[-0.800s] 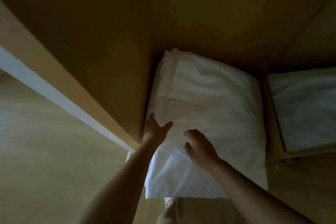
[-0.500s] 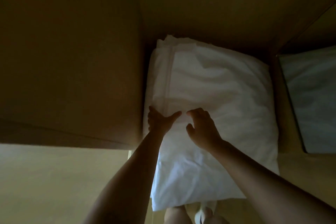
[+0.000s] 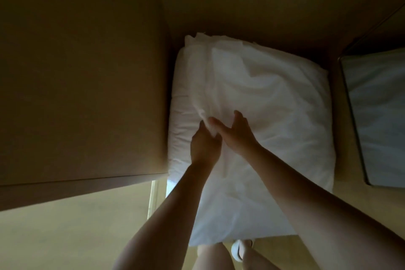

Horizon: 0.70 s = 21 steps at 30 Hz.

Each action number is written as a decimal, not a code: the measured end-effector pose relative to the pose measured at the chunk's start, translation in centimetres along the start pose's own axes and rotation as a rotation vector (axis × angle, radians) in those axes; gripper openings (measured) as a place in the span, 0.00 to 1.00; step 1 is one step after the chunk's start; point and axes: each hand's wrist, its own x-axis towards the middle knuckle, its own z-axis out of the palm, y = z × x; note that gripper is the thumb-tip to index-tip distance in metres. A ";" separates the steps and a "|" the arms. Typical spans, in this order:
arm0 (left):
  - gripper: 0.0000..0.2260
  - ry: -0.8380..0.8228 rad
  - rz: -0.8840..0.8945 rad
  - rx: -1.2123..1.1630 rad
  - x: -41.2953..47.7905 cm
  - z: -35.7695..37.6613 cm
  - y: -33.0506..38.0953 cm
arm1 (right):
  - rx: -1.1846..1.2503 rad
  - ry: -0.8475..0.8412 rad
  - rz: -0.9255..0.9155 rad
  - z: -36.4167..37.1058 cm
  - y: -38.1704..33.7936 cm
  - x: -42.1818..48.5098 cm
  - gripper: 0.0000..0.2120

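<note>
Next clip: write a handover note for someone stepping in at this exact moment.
Left hand: pinches a bunched fold of the white sheet.
Right hand: open, resting on the sheet beside it.
The sheet lies in the wooden compartment, against its left wall.
Done: sheet stowed.
Left: probably straighten that fold, then let go.

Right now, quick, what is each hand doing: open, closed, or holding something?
Left hand: grips a bunched fold of the white bedding.
Right hand: open, fingers spread, resting on the bedding.
</note>
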 end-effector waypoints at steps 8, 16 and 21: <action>0.22 -0.263 0.411 0.095 -3.8 1.1 1.8 | 0.539 0.150 0.326 -3.4 0.3 0.8 0.19; 0.45 -0.446 -0.192 -0.105 -1.3 4.1 0.8 | 0.705 0.348 0.316 -6.2 4.3 0.6 0.07; 0.52 -0.408 -0.247 -0.148 -0.9 5.9 2.5 | 0.778 0.386 0.304 -6.7 5.1 0.8 0.14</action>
